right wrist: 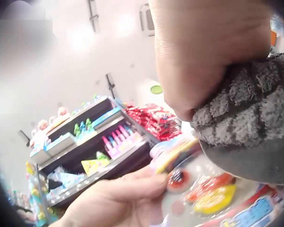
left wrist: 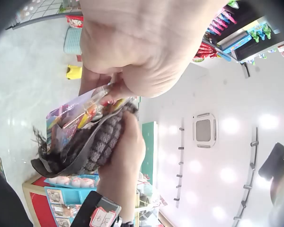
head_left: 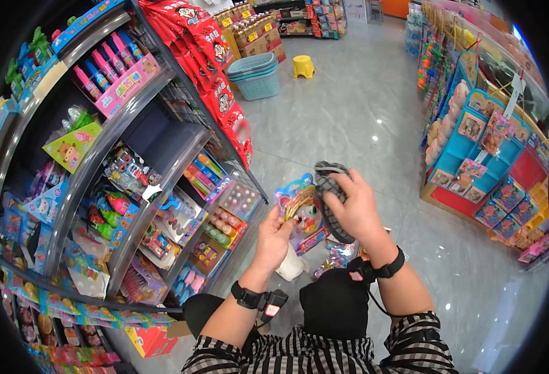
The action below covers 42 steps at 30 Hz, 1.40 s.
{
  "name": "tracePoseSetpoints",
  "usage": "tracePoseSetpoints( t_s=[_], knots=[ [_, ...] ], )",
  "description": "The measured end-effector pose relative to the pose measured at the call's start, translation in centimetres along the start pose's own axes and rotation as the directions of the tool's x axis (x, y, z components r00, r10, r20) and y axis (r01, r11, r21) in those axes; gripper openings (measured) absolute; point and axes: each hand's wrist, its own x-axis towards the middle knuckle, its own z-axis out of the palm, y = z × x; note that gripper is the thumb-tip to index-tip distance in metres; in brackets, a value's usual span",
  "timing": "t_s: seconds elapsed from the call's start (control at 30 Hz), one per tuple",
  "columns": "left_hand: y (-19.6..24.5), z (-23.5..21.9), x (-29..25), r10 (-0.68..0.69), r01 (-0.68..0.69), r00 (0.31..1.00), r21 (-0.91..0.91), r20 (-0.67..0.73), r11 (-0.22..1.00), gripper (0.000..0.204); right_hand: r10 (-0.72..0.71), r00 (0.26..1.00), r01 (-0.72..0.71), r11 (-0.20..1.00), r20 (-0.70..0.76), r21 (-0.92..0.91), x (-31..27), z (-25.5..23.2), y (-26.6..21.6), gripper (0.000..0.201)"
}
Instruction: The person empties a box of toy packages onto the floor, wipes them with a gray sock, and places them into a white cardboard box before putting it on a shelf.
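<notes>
In the head view my left hand point(head_left: 274, 240) pinches a colourful clear-fronted toy package point(head_left: 307, 218) by its upper left side. My right hand point(head_left: 353, 209) grips a dark grey, ribbed fuzzy pad or brush point(head_left: 332, 218), held upright against the right side of the package. The left wrist view shows the pad point(left wrist: 97, 144) overlapping the package point(left wrist: 68, 118), and its thin edge. Red and yellow pieces show through the package point(right wrist: 213, 194) in the right wrist view, with the fuzzy pad point(right wrist: 246, 104) above it. The pad hides part of the package.
Curved shelves point(head_left: 181, 131) of toys stand at the left, red snack bags point(head_left: 218, 93) hanging at their end. Blue baskets point(head_left: 259, 84) and a yellow stool point(head_left: 303, 67) sit on the floor ahead. A blue display rack point(head_left: 467, 149) stands at the right. More packages point(head_left: 337, 257) lie below my hands.
</notes>
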Motion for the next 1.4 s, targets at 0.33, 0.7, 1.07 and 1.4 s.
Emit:
tracePoseSetpoints(
  t_s=[0.33,0.7,1.07,1.4],
  knots=[
    [1.4,-0.9,1.2,0.031,-0.055,0.993,-0.220,-0.110,0.974,0.035,0.103,0.994,-0.102,0.994,0.022,-0.026,0.5,1.5,6.8,0.039],
    [1.6,-0.1,1.7,0.073,-0.098,0.993,-0.319,-0.091,0.943,0.030,0.436,0.688,-0.679,0.105,0.580,0.727,-1.0,2.7,2.6,0.028],
    [3.1,-7.7,2.4,0.032,0.000,0.999,0.603,-0.041,0.798,0.023,0.488,0.830,-0.548,0.623,0.270,0.559,0.2,2.1,7.2,0.032],
    [-12.8,-14.8,2.4,-0.163,0.043,0.987,0.980,-0.011,0.196,0.019,0.730,0.602,-0.794,0.501,0.326,0.344,-9.9,2.1,19.1,0.031]
  ],
)
